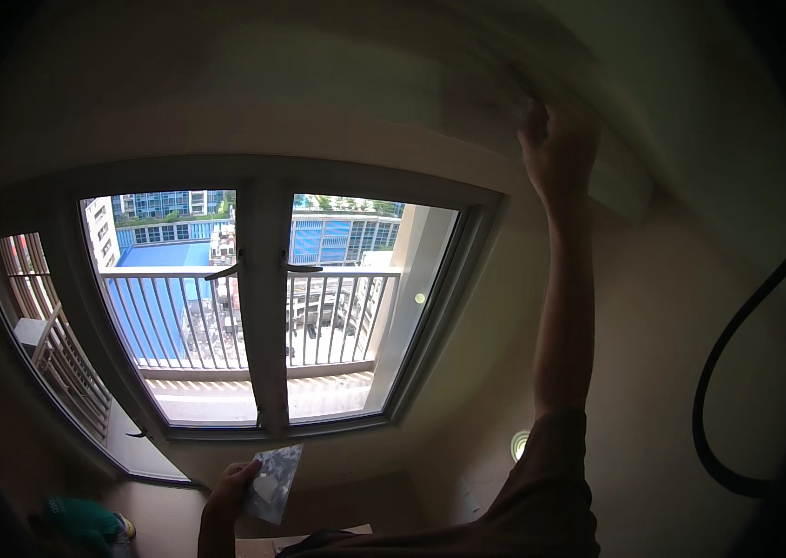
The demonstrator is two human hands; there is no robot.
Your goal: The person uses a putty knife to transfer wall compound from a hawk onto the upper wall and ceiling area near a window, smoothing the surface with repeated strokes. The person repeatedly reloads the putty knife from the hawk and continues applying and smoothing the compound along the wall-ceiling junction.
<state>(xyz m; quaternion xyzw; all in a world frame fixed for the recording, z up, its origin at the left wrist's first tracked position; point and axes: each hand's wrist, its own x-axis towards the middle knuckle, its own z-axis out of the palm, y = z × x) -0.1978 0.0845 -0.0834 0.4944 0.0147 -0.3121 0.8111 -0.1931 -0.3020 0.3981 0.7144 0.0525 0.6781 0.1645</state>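
from my end, the dark rim of the fisheye swallows the corners, and the right hand (560, 144), high toward one o'clock, blurs into the shadow by the ceiling; its fingers are curled, but i can't tell whether they grip anything. at eight o'clock i get a green shape (86, 523), dim and too unclear for me to name. a pale flat panel (309, 539) at six is cut off by the lower edge.

the walls are plain and dim. a grey-framed window (267, 307) fills nine o'clock, with a white balcony railing (337, 316) and sunlit buildings beyond. a black cable (704, 400) loops at four o'clock; a small bright round spot (520, 445) shows at five.

at seven o'clock the left hand (233, 485) pinches a packet (272, 488) by its left edge, fingers closed on it. the packet is flat, tilted, four-sided, silvery and shiny, with a whitish patch.
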